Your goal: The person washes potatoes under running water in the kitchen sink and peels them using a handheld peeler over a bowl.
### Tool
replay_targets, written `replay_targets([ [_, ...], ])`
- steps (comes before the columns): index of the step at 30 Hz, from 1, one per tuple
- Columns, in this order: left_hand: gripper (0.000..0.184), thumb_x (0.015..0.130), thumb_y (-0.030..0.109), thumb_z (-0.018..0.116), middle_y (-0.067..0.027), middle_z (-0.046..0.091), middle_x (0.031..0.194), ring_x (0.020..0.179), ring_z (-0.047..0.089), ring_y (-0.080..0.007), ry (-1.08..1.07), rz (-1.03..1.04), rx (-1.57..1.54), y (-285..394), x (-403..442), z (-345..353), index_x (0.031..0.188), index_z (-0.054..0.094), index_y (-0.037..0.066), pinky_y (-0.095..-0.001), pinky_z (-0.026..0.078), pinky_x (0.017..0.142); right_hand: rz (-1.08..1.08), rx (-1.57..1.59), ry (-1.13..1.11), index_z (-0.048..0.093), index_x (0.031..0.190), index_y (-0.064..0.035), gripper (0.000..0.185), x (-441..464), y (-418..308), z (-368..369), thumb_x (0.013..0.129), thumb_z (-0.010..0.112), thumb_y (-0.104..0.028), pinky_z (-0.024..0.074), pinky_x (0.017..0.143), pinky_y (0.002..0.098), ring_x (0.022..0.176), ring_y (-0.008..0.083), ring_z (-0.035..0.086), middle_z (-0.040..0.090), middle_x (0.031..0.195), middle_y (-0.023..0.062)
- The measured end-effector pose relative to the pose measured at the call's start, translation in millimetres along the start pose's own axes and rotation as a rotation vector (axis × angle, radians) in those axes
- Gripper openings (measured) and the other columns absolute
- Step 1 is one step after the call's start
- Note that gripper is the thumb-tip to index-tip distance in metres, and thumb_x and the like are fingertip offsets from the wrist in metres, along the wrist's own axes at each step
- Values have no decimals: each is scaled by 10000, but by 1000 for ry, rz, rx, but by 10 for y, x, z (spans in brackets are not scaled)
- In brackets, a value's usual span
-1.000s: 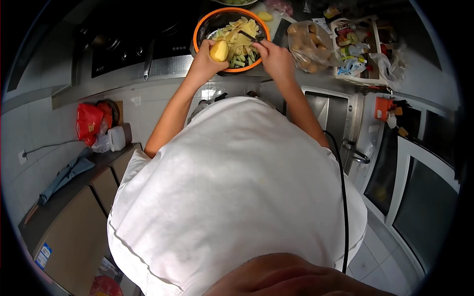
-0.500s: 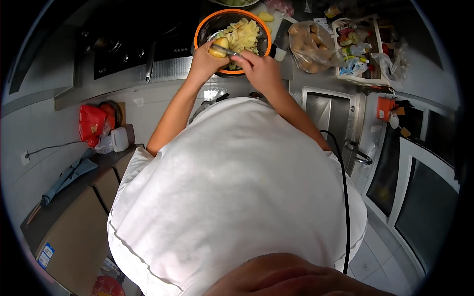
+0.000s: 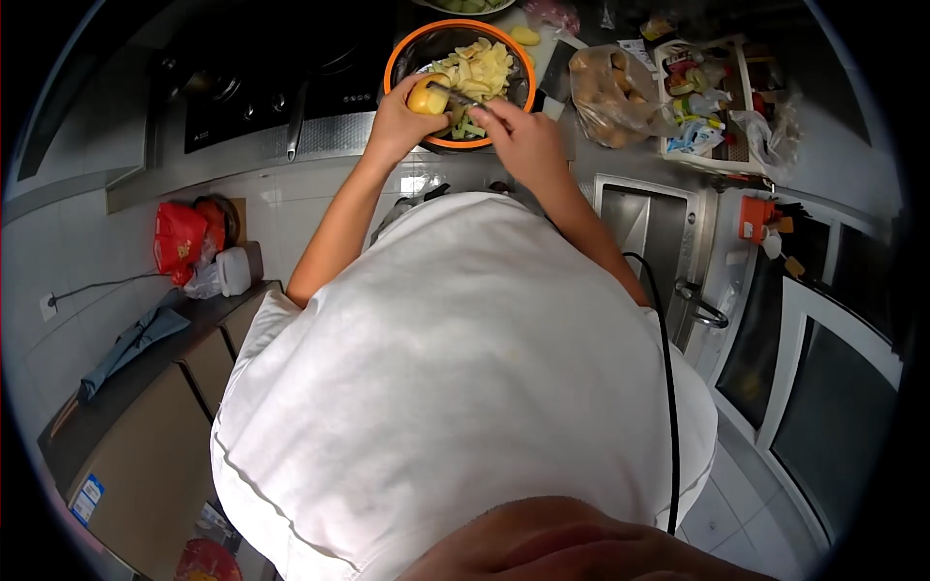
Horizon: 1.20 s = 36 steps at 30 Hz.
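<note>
Over an orange-rimmed bowl (image 3: 532, 79), my left hand (image 3: 397, 121) is closed round a yellow potato (image 3: 426, 99). My right hand (image 3: 525, 136) grips a small knife (image 3: 459, 97), its thin grey blade against the potato's right side. The handle is mostly hidden in my fingers. Pale yellow slices (image 3: 484, 66) are heaped in the bowl beyond both hands, with some greenish pieces (image 3: 467, 128) near its front. Another peeled yellow potato (image 3: 524, 36) lies just behind the bowl on the right.
A black stove (image 3: 252, 107) is left of the bowl. To the right sit a plastic bag of potatoes (image 3: 610, 97) and a white basket of packets and bottles (image 3: 712, 155). A steel sink (image 3: 644, 228) lies nearer on the right. At the back is a plate of green pieces (image 3: 470, 6).
The knife and my right hand have shifted slightly right across the potato. My left hand has tilted the potato a little, and more of its face shows.
</note>
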<state>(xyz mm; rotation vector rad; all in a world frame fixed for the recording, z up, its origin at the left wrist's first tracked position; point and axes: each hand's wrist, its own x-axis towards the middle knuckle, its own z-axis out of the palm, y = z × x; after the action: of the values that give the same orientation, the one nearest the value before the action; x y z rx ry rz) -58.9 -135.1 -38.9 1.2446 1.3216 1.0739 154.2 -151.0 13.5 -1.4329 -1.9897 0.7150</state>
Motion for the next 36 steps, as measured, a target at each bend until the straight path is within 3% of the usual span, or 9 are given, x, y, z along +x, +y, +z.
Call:
replay_targets([
  [5,586,738,58,846,-84,731,1106,982,683,-137,11,-37,-39,14,2,33,1276,636,-44,-282,554,891,-159,-221,-2,726,905,-130,295,25,15,140,995,670,-405,468,488,393,515,312,611,632,617,103],
  [10,644,751,47,822,-77,715,1144,1019,671,-130,-29,-31,106,93,-92,32,1349,594,-24,-286,543,915,20,-433,144,733,859,-129,327,252,396,92,989,668,-422,504,506,427,584,345,653,665,645,109],
  [11,648,748,50,820,-87,714,1141,1011,671,-136,-2,-17,179,108,-107,64,1349,590,-18,-288,543,914,32,-390,131,679,773,-108,440,260,566,107,976,651,-497,499,507,477,570,375,639,637,607,133],
  [19,620,740,86,875,-78,696,1104,993,660,-142,21,2,99,-95,25,16,1283,587,7,-279,552,871,99,-144,59,702,822,-124,376,65,63,-113,984,656,-460,486,503,465,564,377,625,624,602,124],
  [21,623,723,107,880,-99,702,1106,997,674,-160,28,-3,99,-135,60,27,1261,581,7,-292,556,875,-43,-74,5,721,852,-152,345,18,-50,-4,977,661,-467,490,502,464,565,371,631,629,609,118],
  [30,628,730,98,840,-119,685,1068,975,687,-219,-23,43,203,-10,-14,55,1267,523,17,-317,559,869,65,-351,163,717,836,-141,385,271,476,85,969,656,-498,499,516,478,586,381,644,638,609,127],
  [32,621,763,85,821,-127,675,1071,854,697,-202,18,188,201,-68,9,75,1289,499,9,-309,581,755,109,-310,125,708,829,-128,399,262,582,42,983,642,-490,499,519,475,583,376,645,640,608,128],
  [33,565,812,11,797,-99,671,1027,711,658,-121,-41,-117,13,171,-41,70,1305,521,11,-252,548,572,105,-268,112,702,825,-122,399,212,522,-11,988,642,-481,493,514,468,578,372,642,634,606,129],
  [36,593,837,8,793,-91,679,944,592,618,-94,-30,-126,-110,32,12,33,1358,510,11,-233,483,458,103,-190,68,692,823,-112,393,93,242,-164,992,648,-465,479,504,453,564,365,633,621,597,127],
])
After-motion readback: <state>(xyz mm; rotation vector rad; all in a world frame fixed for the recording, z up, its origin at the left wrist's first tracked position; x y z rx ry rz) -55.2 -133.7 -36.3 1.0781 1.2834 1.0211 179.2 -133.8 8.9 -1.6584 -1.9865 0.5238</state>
